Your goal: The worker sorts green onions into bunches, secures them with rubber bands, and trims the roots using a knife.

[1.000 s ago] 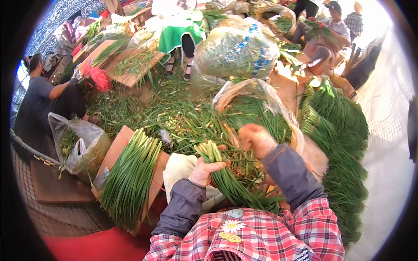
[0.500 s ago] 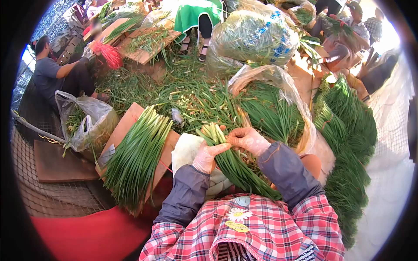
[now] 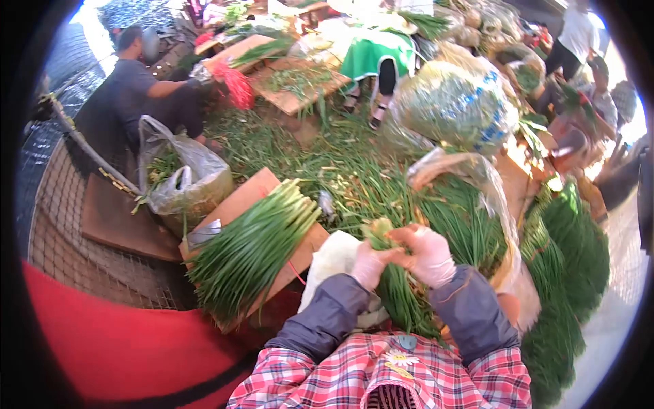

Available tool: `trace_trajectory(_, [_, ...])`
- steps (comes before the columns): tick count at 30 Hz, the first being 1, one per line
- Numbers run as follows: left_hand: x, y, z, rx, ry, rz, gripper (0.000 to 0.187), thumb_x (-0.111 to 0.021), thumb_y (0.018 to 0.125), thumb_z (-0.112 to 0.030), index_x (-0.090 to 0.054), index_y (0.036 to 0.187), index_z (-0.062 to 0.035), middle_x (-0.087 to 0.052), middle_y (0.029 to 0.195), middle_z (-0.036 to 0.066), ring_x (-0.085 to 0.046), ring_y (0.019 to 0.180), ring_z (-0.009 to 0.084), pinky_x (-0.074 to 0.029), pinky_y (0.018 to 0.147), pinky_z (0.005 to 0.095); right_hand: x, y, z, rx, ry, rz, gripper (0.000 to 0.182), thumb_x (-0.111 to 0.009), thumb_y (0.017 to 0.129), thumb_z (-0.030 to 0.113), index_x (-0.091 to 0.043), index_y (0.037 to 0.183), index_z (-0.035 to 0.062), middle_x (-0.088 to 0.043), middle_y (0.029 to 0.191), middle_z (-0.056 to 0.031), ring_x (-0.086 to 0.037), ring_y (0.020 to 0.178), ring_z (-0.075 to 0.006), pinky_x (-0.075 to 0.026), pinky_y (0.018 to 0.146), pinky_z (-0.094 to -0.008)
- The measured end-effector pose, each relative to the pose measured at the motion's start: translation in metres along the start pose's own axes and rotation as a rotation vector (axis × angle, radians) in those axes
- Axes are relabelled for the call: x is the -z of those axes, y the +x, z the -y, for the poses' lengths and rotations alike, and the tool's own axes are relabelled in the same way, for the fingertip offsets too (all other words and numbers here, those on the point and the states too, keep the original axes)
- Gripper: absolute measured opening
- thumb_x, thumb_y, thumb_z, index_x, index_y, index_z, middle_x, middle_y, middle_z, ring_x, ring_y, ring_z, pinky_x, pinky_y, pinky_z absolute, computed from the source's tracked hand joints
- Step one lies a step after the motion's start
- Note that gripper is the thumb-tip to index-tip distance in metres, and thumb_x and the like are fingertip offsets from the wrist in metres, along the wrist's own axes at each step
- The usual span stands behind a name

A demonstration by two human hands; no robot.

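Note:
A bunch of garlic chives [image 3: 402, 300] stands in front of my body, pale stem ends up and green leaves hanging toward my lap. My left hand [image 3: 372, 262] is closed around it just below the stem ends. My right hand [image 3: 430, 256], in a thin translucent glove, is closed at the same spot, its fingertips meeting my left thumb; whether it also holds a tie is hidden. To the left, a larger pile of chives [image 3: 255, 249] lies across a tilted board [image 3: 262, 183]. A white cloth or bag [image 3: 335, 258] sits beside my left hand.
An open clear plastic bag [image 3: 501, 211] holds loose chives ahead right. Bundled chives [image 3: 569, 252] are stacked at far right. A tied plastic bag [image 3: 194, 180] stands left; a large stuffed bag [image 3: 453, 105] is beyond. Trimmings [image 3: 293, 146] cover the ground. Several people sit around.
My view has swung left, so the scene shifts right. My right hand has moved over the bunch, fingers now wrapped at the stem end beside my left thumb. The bunch hangs more upright.

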State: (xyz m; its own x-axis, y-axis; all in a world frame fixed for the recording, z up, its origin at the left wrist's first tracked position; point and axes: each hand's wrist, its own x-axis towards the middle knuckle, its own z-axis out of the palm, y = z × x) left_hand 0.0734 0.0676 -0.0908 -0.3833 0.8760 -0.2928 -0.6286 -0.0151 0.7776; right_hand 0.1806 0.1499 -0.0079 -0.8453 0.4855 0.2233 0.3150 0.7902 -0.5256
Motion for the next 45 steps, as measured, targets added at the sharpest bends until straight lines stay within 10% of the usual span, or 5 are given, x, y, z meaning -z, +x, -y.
trace_trajectory(10, [-0.007,-0.011,-0.017,0.087,0.096,0.295,0.050,-0.071,0.072,-0.003,-0.051,0.118,-0.0015,-0.059,0.108,0.003,-0.056,0.096,0.0143,-0.044,0.084,0.0269,-0.017,0.015,-0.011,-0.108,-0.270,0.019,0.021,-0.064,0.073,0.027,-0.059,0.075,0.0073,-0.059,0.069,-0.0119,-0.060,0.066,-0.0328,-0.048,0.059,-0.0424])
trace_trajectory(26, [0.021,-0.015,-0.032,0.052,-0.033,0.256,0.049,-0.067,0.066,-0.007,-0.054,0.113,0.0021,-0.063,0.093,0.014,-0.061,0.089,0.0260,-0.048,0.085,0.0382,0.012,-0.001,-0.098,-0.595,1.317,-0.395,0.006,-0.060,0.082,0.005,-0.054,0.083,0.0037,-0.062,0.070,-0.0069,-0.052,0.047,-0.0122,-0.040,0.040,-0.0241])
trace_trajectory(30, [0.041,-0.004,-0.025,-0.050,-0.094,0.260,0.042,-0.068,0.069,-0.007,-0.054,0.108,-0.0002,-0.062,0.093,0.012,-0.059,0.096,0.0294,-0.046,0.089,0.0437,0.007,-0.019,-0.092,-0.364,-0.197,0.197,0.042,-0.068,0.078,0.020,-0.055,0.113,0.0017,-0.064,0.100,-0.0136,-0.063,0.091,-0.0248,-0.050,0.074,-0.0355])
trace_trajectory(34, [0.021,-0.010,-0.041,-0.108,-0.168,0.221,0.045,-0.070,0.072,-0.006,-0.051,0.112,-0.0025,-0.062,0.091,0.010,-0.060,0.096,0.0294,-0.047,0.089,0.0451,-0.014,-0.018,-0.044,-0.324,0.782,0.215,0.098,-0.080,0.065,0.028,-0.023,0.141,0.0034,-0.046,0.130,-0.0221,-0.045,0.121,-0.0316,-0.036,0.100,-0.0321])
trace_trajectory(45, [0.100,0.000,-0.153,-0.559,-0.281,0.001,0.022,-0.059,0.083,-0.017,-0.056,0.104,-0.0108,-0.059,0.092,0.003,-0.057,0.090,0.0205,-0.044,0.091,0.0464,-0.084,-0.091,-0.118,-0.469,-0.133,0.731,0.040,-0.057,0.078,0.022,-0.054,0.116,0.0089,-0.062,0.098,-0.0202,-0.060,0.091,-0.0357,-0.048,0.079,-0.0426])
